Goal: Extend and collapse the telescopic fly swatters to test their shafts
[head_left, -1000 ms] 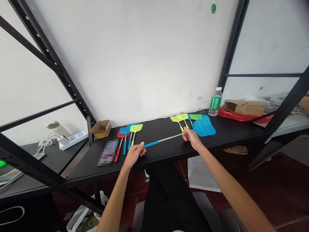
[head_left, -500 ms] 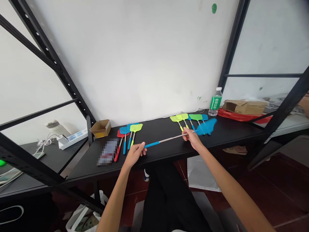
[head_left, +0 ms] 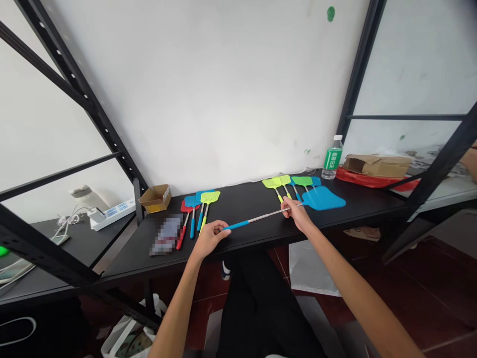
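Note:
A blue fly swatter [head_left: 324, 198] with an extended metal rod spans both hands above the black shelf. My left hand [head_left: 210, 238] is closed on the end of its blue grip. Close to the swatter's flat head, my right hand [head_left: 295, 213] pinches the rod. Left of my left hand lie a red swatter [head_left: 182, 237], blue swatters [head_left: 193, 219] and a yellow-green swatter [head_left: 210, 198]. Behind my right hand lie more swatters: yellow-green ones [head_left: 271, 183], a green one [head_left: 301, 180] and blue ones, partly covered by the held head.
An open cardboard box [head_left: 155, 200] and a pixelated item [head_left: 167, 234] are at the shelf's left. A water bottle [head_left: 333, 158] stands at the back right, beside a torn carton [head_left: 378, 165] on red plastic. Black metal posts [head_left: 357, 74] frame the shelf.
The held swatter's head has turned from a tilted, blurred view to flat and broad. My left hand has shifted slightly right and its fingers have re-gripped the handle's end.

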{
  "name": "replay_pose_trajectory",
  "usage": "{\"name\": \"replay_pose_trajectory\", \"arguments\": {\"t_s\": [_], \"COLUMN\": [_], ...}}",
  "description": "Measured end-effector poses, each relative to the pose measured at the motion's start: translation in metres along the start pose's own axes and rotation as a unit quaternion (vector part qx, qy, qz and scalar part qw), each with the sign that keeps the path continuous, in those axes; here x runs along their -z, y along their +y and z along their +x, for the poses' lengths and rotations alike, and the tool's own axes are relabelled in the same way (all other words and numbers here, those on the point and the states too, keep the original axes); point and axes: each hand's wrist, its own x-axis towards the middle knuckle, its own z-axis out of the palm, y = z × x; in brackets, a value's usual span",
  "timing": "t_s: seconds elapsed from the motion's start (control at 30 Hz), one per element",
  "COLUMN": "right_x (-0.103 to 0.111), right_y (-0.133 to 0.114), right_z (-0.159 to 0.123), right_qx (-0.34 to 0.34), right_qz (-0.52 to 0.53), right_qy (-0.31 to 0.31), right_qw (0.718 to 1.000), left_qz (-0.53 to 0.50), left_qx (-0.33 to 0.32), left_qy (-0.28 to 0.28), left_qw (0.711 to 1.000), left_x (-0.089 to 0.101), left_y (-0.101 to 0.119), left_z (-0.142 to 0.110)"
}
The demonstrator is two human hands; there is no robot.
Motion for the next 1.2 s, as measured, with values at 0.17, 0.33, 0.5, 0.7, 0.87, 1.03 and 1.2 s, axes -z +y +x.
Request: {"name": "replay_pose_trajectory", "arguments": {"t_s": [0.17,0.33,0.5,0.7,0.87,1.03,1.2], "right_x": [0.001,0.0,-0.001,-0.001,0.0,0.0,0.0], "right_y": [0.001,0.0,-0.002,-0.002,0.0,-0.001,-0.001], "right_z": [0.001,0.0,-0.001,-0.001,0.0,-0.001,0.0], "right_qx": [0.003,-0.003,0.004,0.001,-0.002,-0.002,-0.005], "right_qz": [-0.01,-0.01,-0.022,-0.016,0.0,0.003,0.008], "right_qy": [-0.014,-0.006,-0.015,-0.008,-0.009,-0.006,-0.008], "right_qw": [1.0,1.0,1.0,1.0,1.0,1.0,1.0], "left_qz": [0.014,0.002,-0.006,-0.026,-0.004,-0.037,-0.072], "left_qx": [0.014,0.002,-0.001,0.0,0.013,-0.002,0.001], "left_qy": [0.003,0.002,0.029,0.003,0.027,0.023,0.033], "left_qw": [1.0,1.0,1.0,1.0,1.0,0.999,0.997], "left_x": [-0.001,-0.001,-0.001,0.0,0.001,0.001,0.002], "left_y": [0.002,0.001,-0.004,-0.003,-0.005,-0.007,-0.012], "left_z": [0.001,0.001,0.002,0.002,0.003,0.003,0.004]}}
